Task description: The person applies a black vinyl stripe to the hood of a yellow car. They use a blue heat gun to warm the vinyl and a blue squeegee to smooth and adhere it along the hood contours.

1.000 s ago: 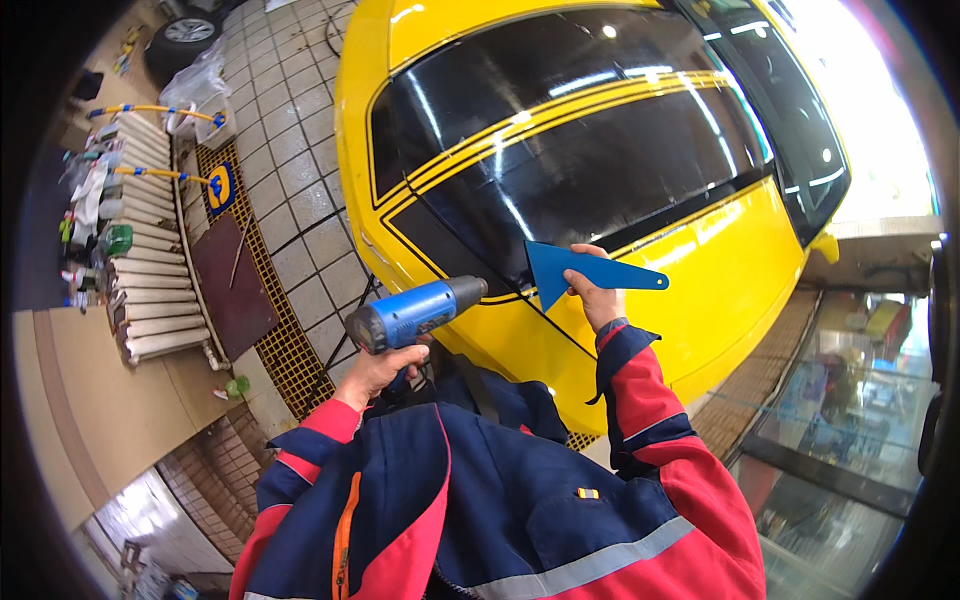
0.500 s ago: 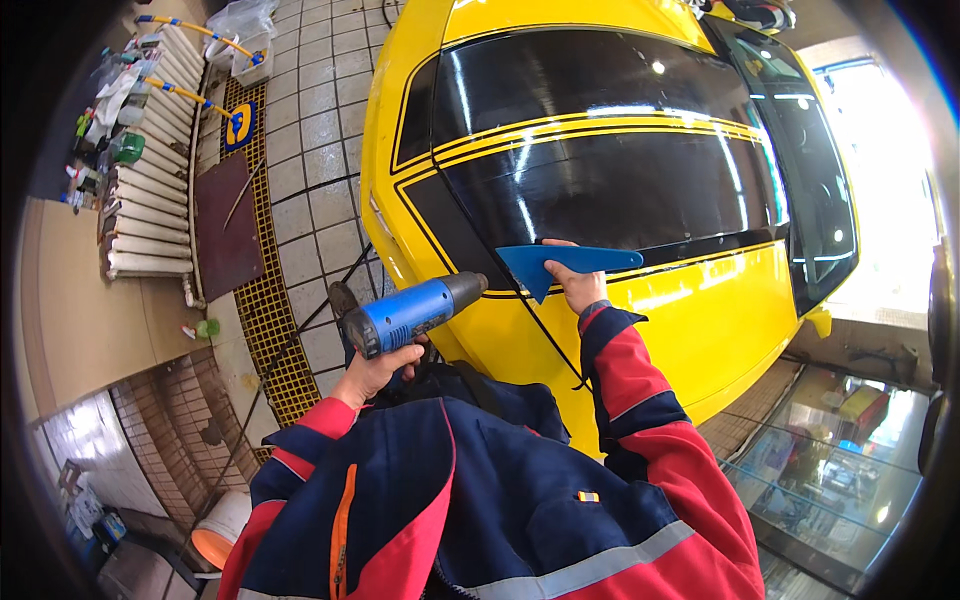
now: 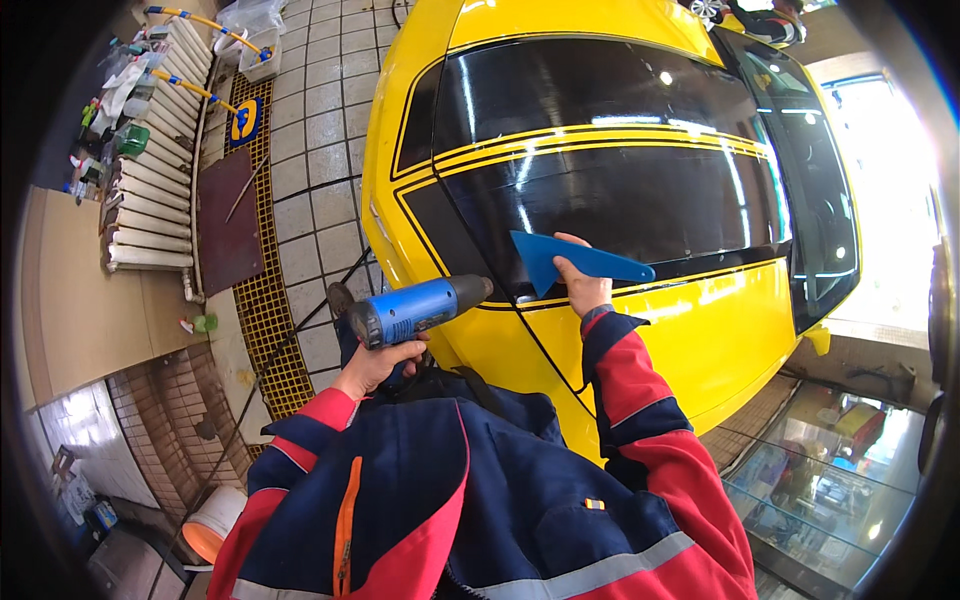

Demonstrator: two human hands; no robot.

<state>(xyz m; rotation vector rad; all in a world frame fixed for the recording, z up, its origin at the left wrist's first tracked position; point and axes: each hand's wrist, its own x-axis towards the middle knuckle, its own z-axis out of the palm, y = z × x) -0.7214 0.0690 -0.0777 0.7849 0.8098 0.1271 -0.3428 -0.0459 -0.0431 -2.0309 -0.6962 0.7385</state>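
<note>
My left hand (image 3: 383,368) grips a blue heat gun (image 3: 418,309) by its handle, with the dark nozzle aimed right over the front edge of the car's yellow hood (image 3: 690,320). A flat blue triangular squeegee (image 3: 590,261) is pinched in my right hand (image 3: 582,283), its broad edge toward the left and its narrow end toward the right. The squeegee is over the border of a glossy black stripe (image 3: 610,195) with thin yellow lines. Whether it touches the hood I cannot tell.
A white radiator (image 3: 157,190) with bottles above it stands at the left, by a yellow floor grate (image 3: 268,330). A dark cable (image 3: 300,325) crosses the tiles (image 3: 328,135). Lower right is a glass display case (image 3: 825,470); lower left, a white bucket (image 3: 214,515).
The squeegee in my right hand has shifted slightly right and tilted, its narrow end now lower. The heat gun has barely moved. My view has shifted a little.
</note>
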